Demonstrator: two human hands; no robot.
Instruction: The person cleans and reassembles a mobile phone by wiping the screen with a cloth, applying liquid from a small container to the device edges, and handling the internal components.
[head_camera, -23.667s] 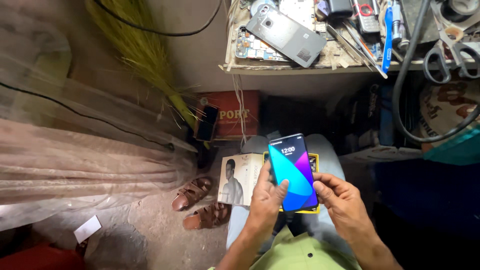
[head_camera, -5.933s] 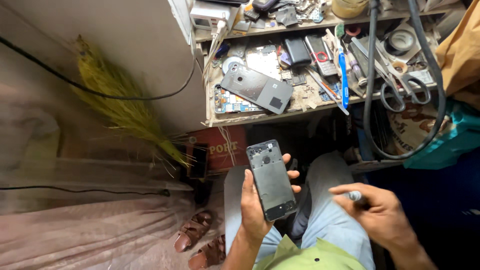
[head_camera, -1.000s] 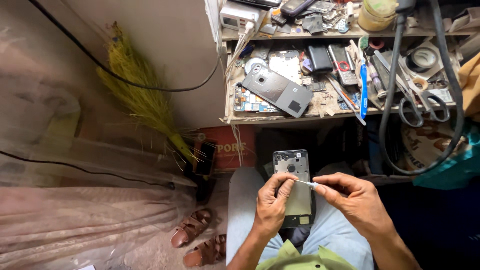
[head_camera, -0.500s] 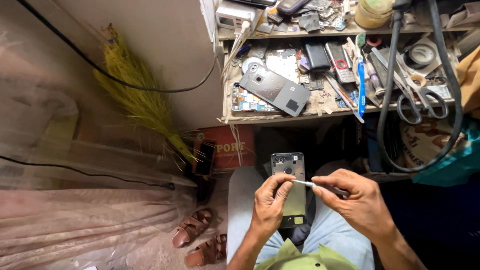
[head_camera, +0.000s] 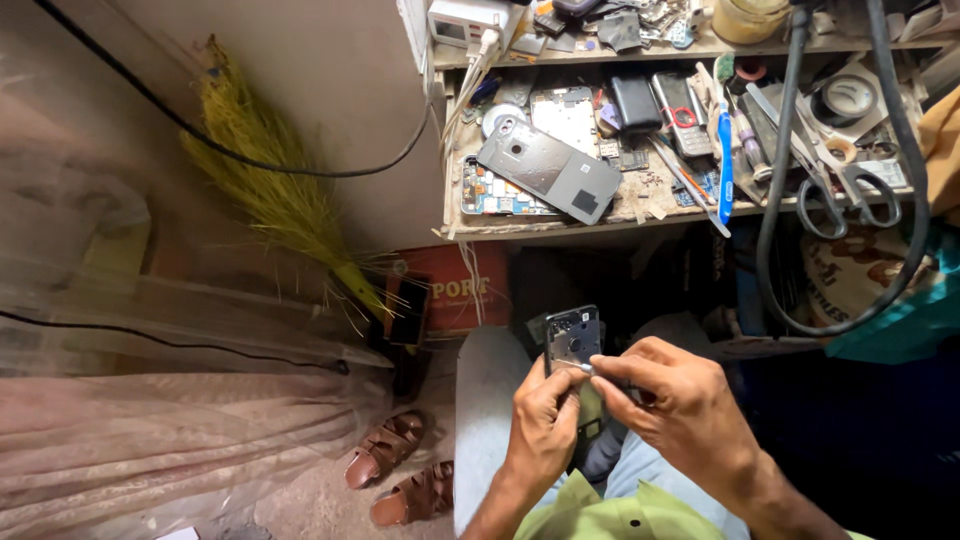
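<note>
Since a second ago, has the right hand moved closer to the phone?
Yes. The right hand with its thin tool has shifted left onto the phone held by the left hand, judged against the knees.

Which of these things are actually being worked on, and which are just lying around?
In use: phone, held by the left hand; thin tool in the right hand.

Lying about: grey phone back, scissors, blue toothbrush, broom, sandals.
</note>
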